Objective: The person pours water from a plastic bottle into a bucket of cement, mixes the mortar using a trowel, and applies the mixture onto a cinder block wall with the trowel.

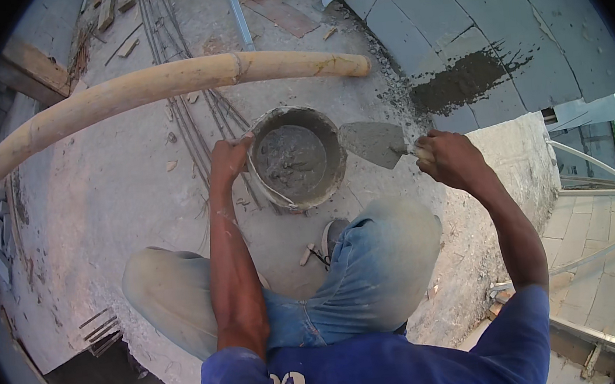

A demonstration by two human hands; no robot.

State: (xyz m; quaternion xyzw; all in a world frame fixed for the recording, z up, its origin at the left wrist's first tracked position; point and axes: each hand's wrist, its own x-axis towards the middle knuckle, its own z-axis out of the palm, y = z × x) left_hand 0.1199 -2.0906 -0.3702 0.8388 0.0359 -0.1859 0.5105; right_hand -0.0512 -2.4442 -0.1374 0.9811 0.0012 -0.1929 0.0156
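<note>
Between my knees and the bamboo pole stands a round bucket (pixel 262 185), its rim crusted with mortar. Wet grey mortar (pixel 292 160) lies inside it. My left hand (pixel 229 159) grips the bucket's left rim, thumb over the edge. In my right hand (pixel 452 159) is the handle of a pointing trowel (pixel 375 143), its blade smeared with mortar. The blade reaches left to the bucket's right rim, seeming to touch or overlap it. To the upper right, a dark wet mortar patch (pixel 463 82) is spread on the grey block wall (pixel 410 23).
A thick bamboo pole (pixel 163 78) crosses beyond the bucket. Thin steel bars (pixel 186 122) run along the concrete floor (pixel 112 159) beneath it. An opening (pixel 111 381) in the floor lies at lower left, with bar ends sticking out beside it. Timber pieces (pixel 106 8) lie at the far left.
</note>
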